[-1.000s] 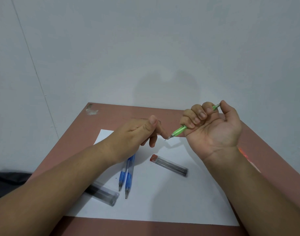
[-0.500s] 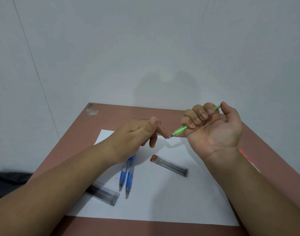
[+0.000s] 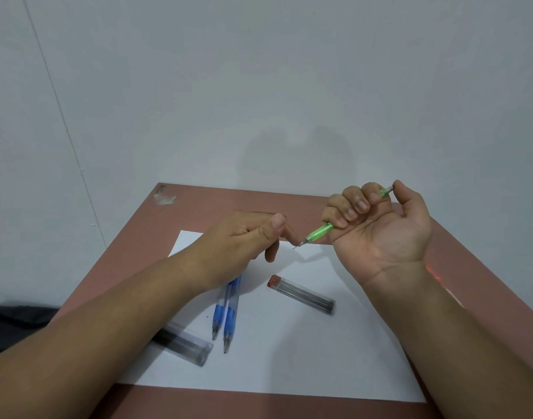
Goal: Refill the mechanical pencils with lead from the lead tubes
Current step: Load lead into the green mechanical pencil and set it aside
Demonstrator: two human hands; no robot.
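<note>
The right hand grips the green mechanical pencil in curled fingers, thumb on the cap end, tip aimed at the left hand. The left index fingertip meets the tip; its other fingers are curled, and whether they pinch a lead cannot be told. Feed lead straight, without side load. Lead tubes lie on the desk.
</note>
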